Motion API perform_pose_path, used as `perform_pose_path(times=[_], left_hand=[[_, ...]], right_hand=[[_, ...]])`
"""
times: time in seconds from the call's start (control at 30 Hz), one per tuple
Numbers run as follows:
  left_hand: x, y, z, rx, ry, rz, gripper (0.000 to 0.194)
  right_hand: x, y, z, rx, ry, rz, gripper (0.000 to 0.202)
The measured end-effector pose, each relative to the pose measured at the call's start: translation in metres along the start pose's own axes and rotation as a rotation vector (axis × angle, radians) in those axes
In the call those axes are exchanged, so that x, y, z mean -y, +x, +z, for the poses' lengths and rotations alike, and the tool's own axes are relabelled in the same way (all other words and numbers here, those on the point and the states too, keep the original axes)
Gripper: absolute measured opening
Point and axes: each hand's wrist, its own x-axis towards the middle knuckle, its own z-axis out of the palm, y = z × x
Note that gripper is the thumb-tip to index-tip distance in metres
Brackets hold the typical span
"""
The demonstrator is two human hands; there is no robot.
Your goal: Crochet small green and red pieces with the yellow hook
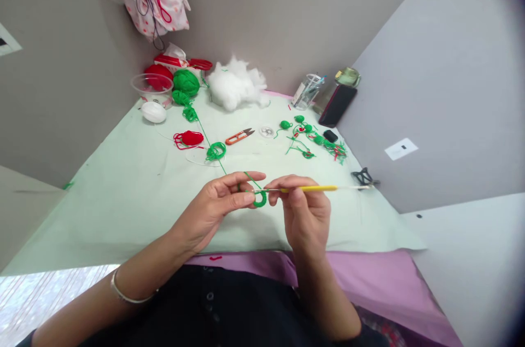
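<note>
While left hand (pixel 209 206) pinched green ring (pixel 260 204), right hand (pixel 307 213) gripped yellow hook (pixel 320 188); keeping the yarn (pixel 253 180) evenly taut seemed advisable.

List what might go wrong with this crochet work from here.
The hook in the right hand meets the small green piece pinched in the left hand; a loop could slip off the tip.

The green strand runs from a loose green coil to the left hand; it might tangle or snag when pulled.
</note>
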Motion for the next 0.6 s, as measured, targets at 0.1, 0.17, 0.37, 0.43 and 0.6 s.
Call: perform_pose_path(times=[0.1, 0.17, 0.37, 0.43, 0.6], left_hand=[[-0.001, -0.001, 0.001, -0.009, 0.001, -0.002, 0.026], [-0.001, -0.002, 0.003, -0.048, 0.000, 0.014, 0.029], [0.002, 0.000, 0.003, -0.027, -0.175, -0.078, 0.042], [0.002, 0.001, 0.001, -0.021, -0.202, -0.116, 0.041], [0.001, 0.001, 0.000, -0.088, -0.048, -0.012, 0.040]], right_hand=[[0.005, -0.001, -0.004, 0.008, -0.069, -0.004, 0.022], [0.007, -0.005, -0.007, 0.048, -0.264, -0.154, 0.022], [0.001, -0.018, -0.010, 0.215, -0.823, -0.562, 0.051], [-0.001, -0.016, -0.009, 0.159, -0.681, -0.503, 0.043], [0.001, -0.003, -0.005, -0.023, -0.136, -0.132, 0.023]])
